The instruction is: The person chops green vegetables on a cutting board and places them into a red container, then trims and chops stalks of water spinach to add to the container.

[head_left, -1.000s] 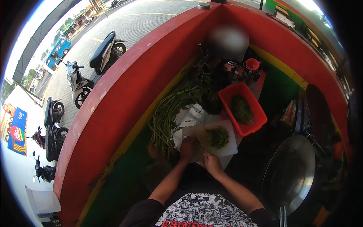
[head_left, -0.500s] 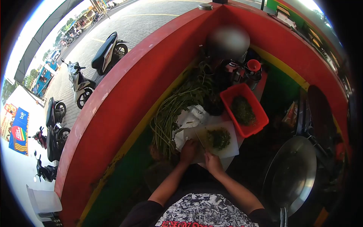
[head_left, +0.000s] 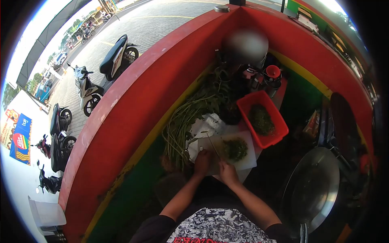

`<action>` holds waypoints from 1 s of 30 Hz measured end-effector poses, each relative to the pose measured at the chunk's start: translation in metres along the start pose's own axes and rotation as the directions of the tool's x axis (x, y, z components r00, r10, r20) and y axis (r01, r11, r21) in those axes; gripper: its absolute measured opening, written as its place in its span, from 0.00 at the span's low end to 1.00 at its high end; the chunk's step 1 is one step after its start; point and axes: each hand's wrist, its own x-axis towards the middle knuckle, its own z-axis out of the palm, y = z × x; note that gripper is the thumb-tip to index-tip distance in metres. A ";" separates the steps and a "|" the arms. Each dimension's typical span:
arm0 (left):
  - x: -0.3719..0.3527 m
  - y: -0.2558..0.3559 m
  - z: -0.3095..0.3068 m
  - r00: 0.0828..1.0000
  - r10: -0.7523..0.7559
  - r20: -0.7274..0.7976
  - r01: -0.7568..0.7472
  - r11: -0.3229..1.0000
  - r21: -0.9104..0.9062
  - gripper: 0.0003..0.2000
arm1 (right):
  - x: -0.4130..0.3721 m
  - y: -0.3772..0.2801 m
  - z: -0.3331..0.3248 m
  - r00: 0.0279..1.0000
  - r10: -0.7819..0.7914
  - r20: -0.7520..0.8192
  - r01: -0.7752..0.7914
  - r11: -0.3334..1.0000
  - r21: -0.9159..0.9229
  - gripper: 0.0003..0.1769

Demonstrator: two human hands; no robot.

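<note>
My right hand (head_left: 228, 173) is closed around the handle of a knife (head_left: 213, 146), whose blade points away from me over the cutting board (head_left: 250, 161). Just left of the blade, my left hand (head_left: 204, 163) rests with curled fingers at the board's left side; a small pale bit shows at its fingertips, too small to name. A pile of chopped greens (head_left: 236, 150) lies on the board, right of the knife. Behind the board, a red plastic basin (head_left: 269, 141) holds more chopped greens (head_left: 261, 118).
Long leafy green stalks (head_left: 178, 121) lie left of the board, beside a crumpled white sheet (head_left: 202, 128). A large wok (head_left: 312, 190) stands at my right. Jars and a red funnel-like lid (head_left: 273, 71) sit behind the basin. A red wall (head_left: 150, 87) encloses the corner; scooters are parked outside.
The knife has tilted slightly, its tip now reaching a little farther from me, with a small greenish bit near it. Both hands stay nearly in place. The whole view has shifted slightly.
</note>
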 end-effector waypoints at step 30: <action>0.001 -0.002 -0.002 0.998 -0.056 -0.005 0.055 0.991 -0.123 0.14 | 0.005 0.003 0.006 0.999 -0.043 -0.009 0.042 0.996 -0.078 0.18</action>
